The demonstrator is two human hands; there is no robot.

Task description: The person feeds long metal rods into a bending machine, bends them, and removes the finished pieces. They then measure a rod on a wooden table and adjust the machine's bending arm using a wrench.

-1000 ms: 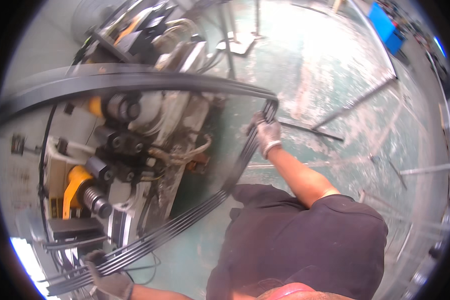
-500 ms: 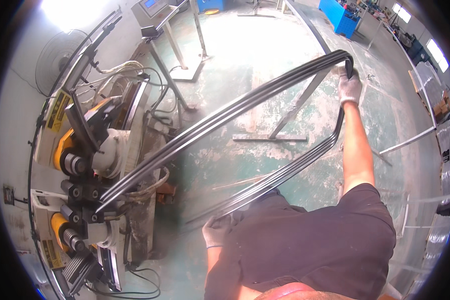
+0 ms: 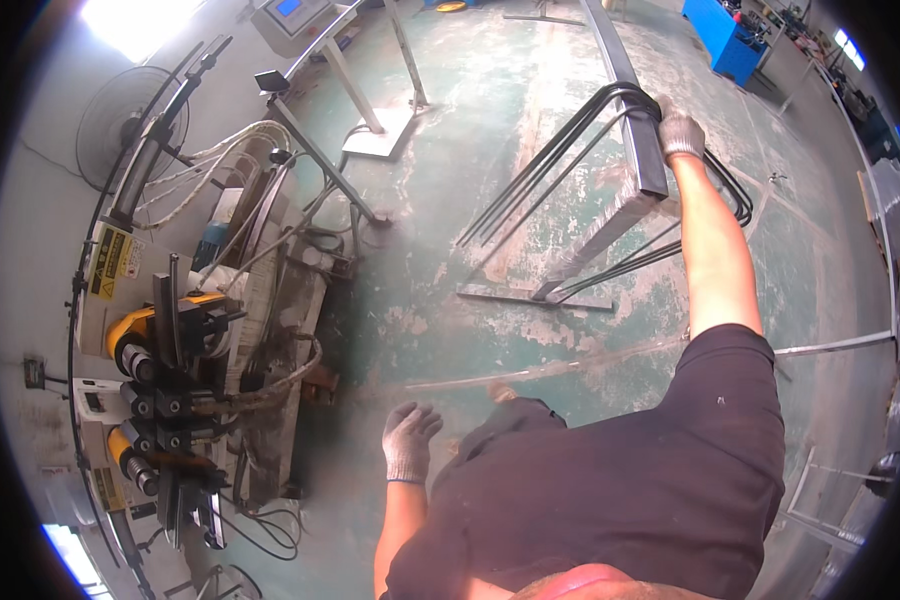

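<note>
Head view: a bundle of bent black rods [image 3: 620,90] was hung over a beam [image 3: 642,150] near its squared end, with one leg of the bundle slanted down to the left and the other bent out to the right, behind the forearm, and brought back toward the post [image 3: 595,245]. The right hand [image 3: 680,133], gloved, was set against the rods just beside the beam, arm stretched out; its fingers were partly hidden, so whether this grip was clenched on the rods or merely rested there could not be told. The left hand [image 3: 410,440], also gloved, was held released and empty, fingers spread, over the floor [image 3: 470,340] near the knee, well apart from the rods. The post was carried on a flat foot [image 3: 490,296]. Along the left side a machine [image 3: 160,400] was seen, fitted with yellow parts [image 3: 128,330] and dark blocks; cables [image 3: 280,535] were looped beside it. A fan [image 3: 130,125] was placed by the wall, a control box [image 3: 295,30] was held on a stand, and a blue cabinet [image 3: 725,45] was visible at upper right.
</note>
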